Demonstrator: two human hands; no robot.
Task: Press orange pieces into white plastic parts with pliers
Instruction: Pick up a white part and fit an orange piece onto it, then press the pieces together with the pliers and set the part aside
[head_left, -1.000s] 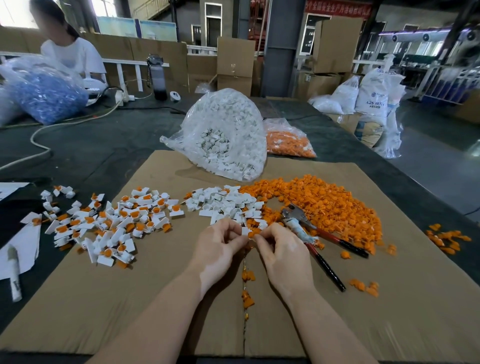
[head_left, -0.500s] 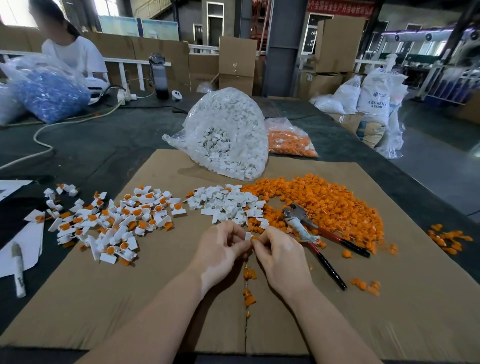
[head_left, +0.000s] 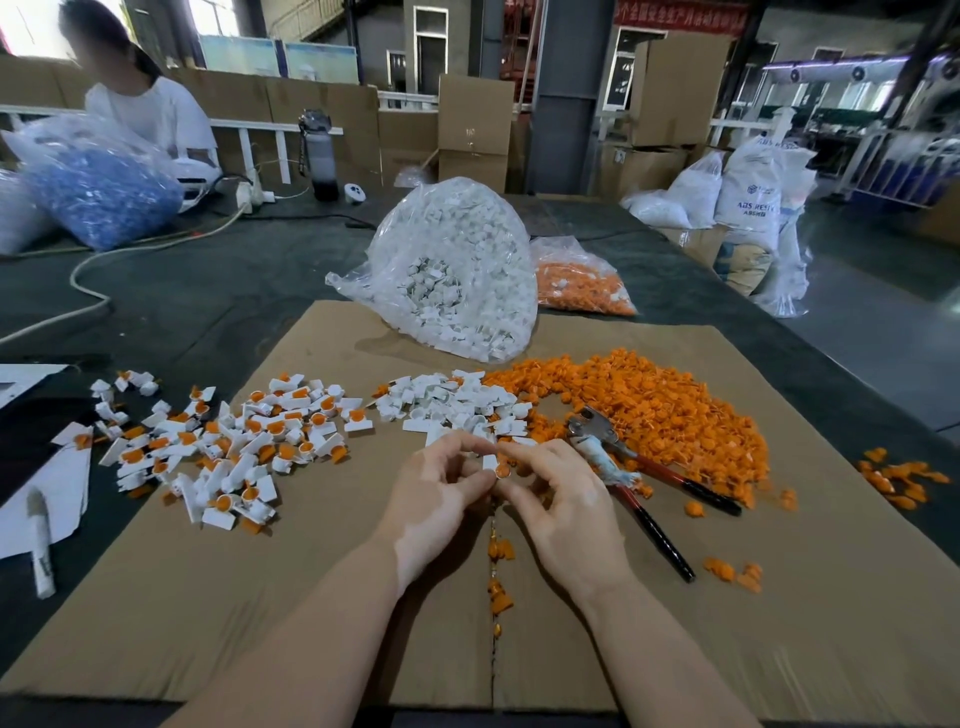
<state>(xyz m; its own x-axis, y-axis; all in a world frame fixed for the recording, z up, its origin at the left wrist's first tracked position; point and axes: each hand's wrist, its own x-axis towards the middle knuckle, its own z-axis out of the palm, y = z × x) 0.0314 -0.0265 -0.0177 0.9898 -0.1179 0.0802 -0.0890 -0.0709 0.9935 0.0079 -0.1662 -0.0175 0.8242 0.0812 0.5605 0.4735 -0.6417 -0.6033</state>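
Pliers (head_left: 636, 480) at 3 o'clock beside right hand (head_left: 563, 512), handles toward 5; both hands pinch white part (head_left: 491, 462); left hand (head_left: 441, 493) farther.

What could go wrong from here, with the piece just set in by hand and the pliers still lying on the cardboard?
1. The white part is only pinched between the left hand and right hand; the orange piece looks loosely seated and may drop out when one hand reaches for the pliers.
2. The pliers lie against the loose orange pile; lifting them could scatter pieces.
3. Strays sit along the cardboard seam and could slip in.
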